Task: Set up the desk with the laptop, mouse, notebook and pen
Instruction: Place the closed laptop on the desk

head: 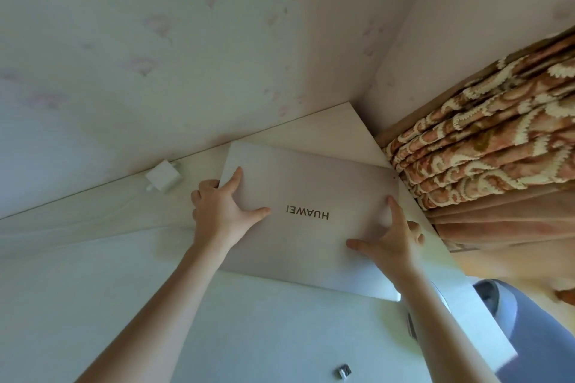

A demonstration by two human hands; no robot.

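— What lies nearest the camera?

— A small metallic clip-like object [343,371] on the pale desk [93,274], apart from everything else. From there the two bare forearms reach forward.

— And the hands?

— Both are on the closed laptop [311,227], which lies flat on the desk, turned at an angle, its far right corner close to the desk's edge. The brand lettering on the lid reads upside down from this view.

— How does the left hand hold it?

— The left hand [221,208] takes the laptop's left edge: index finger and thumb are spread over the lid, the other fingers [207,185] curl around the edge.

— The right?

— The right hand [393,236] mirrors it at the right edge. Index finger and thumb lie spread on the lid, and the remaining fingers wrap over the side. The lettering sits between the two hands.

— Anything further back?

— A white charger block [163,178] rests on the desk just left of the laptop's far corner, near the wall [186,40]. To the right, past the desk's edge, hangs a patterned orange and cream curtain [485,140], with a grey-blue rounded object [510,305] below it.
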